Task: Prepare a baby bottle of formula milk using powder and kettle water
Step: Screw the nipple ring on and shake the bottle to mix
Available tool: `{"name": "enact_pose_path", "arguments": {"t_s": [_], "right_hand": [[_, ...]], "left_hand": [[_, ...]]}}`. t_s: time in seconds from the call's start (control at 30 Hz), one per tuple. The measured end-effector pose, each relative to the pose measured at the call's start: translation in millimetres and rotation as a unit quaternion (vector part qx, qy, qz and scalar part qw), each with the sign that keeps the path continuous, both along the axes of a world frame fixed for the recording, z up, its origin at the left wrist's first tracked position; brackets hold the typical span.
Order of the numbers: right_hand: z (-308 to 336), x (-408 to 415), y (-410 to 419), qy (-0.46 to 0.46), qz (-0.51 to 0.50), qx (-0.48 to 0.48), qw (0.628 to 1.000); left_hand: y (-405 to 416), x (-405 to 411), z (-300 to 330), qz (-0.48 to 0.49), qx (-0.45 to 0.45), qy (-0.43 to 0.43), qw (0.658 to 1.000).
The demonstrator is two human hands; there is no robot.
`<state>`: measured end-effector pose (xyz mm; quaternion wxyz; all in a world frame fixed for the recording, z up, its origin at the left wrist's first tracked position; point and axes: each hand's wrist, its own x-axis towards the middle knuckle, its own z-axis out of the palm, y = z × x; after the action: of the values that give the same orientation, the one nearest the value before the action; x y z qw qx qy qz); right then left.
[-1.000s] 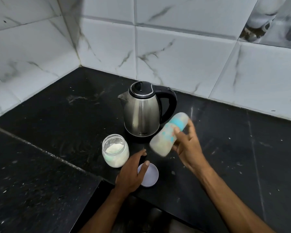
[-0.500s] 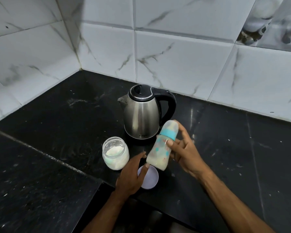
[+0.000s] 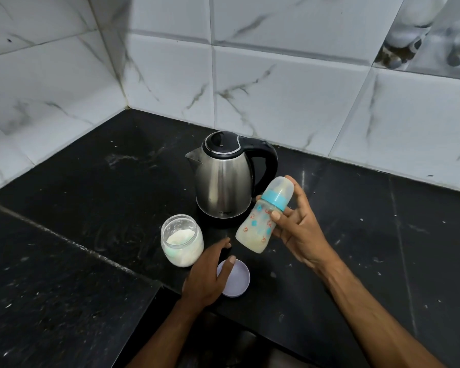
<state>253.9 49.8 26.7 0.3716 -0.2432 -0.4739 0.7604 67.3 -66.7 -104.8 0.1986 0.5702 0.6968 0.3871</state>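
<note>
My right hand (image 3: 298,229) grips a baby bottle (image 3: 260,224) with a blue collar and a clear cap, tilted in the air, its cap toward the upper right. Milky liquid fills its lower part. A steel kettle (image 3: 223,181) with a black lid and handle stands just behind the bottle. An open glass jar of white powder (image 3: 182,240) stands left of the bottle. My left hand (image 3: 210,274) rests with relaxed fingers on the counter, its thumb on a pale round lid (image 3: 237,280) lying flat.
The black stone counter (image 3: 91,195) runs into a corner of white marbled wall tiles (image 3: 276,88). A seam crosses the counter at the left, and the front edge drops away below my left wrist.
The bottle in my right hand has swung from steeply tilted and blurred, down low, then back up beside the kettle. My left hand has stayed on the lid.
</note>
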Motion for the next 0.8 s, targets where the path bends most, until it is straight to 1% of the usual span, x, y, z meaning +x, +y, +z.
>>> {"name": "enact_pose_path", "arguments": {"t_s": [0.17, 0.23, 0.3, 0.37, 0.4, 0.47, 0.53, 0.57, 0.6, 0.63, 0.67, 0.73, 0.77, 0.8], "right_hand": [[3, 1, 5, 0.005, -0.001, 0.013, 1.000], [6, 1, 9, 0.019, -0.022, 0.021, 0.999], [11, 1, 13, 0.067, -0.081, 0.002, 0.994], [14, 0, 18, 0.134, -0.136, -0.046, 0.981], [12, -1, 18, 0.148, -0.150, -0.063, 0.975], [5, -5, 8, 0.119, -0.131, -0.066, 0.982], [-4, -8, -7, 0.018, -0.059, -0.021, 0.998], [-5, -8, -12, -0.025, -0.026, 0.006, 0.999], [-4, -7, -14, -0.046, -0.014, 0.023, 0.999], [-2, -6, -10, -0.037, -0.028, 0.028, 0.999], [2, -4, -5, 0.000, -0.065, 0.016, 0.998], [10, -1, 7, 0.090, -0.163, -0.047, 0.981], [10, 0, 12, 0.121, -0.197, -0.068, 0.971], [9, 1, 12, 0.129, -0.204, -0.074, 0.968]], "left_hand": [[0, 1, 2, 0.002, -0.001, -0.009, 1.000], [0, 0, 2, -0.003, 0.005, -0.013, 1.000], [0, 0, 1, -0.007, 0.015, -0.017, 1.000], [0, 0, 1, -0.006, 0.021, -0.018, 1.000], [0, 1, 0, -0.006, 0.022, -0.017, 1.000], [0, 1, 0, -0.004, 0.023, -0.015, 1.000], [0, -1, 0, -0.010, 0.025, -0.014, 1.000], [1, -1, -1, -0.015, 0.025, -0.016, 0.999], [1, -1, -2, -0.019, 0.024, -0.018, 0.999], [1, -1, -2, -0.017, 0.022, -0.018, 0.999], [1, -1, -1, -0.012, 0.021, -0.017, 1.000], [0, 1, 0, -0.004, 0.020, -0.018, 1.000], [0, 1, 1, -0.006, 0.018, -0.019, 1.000], [0, 1, 1, -0.007, 0.017, -0.018, 1.000]]}}
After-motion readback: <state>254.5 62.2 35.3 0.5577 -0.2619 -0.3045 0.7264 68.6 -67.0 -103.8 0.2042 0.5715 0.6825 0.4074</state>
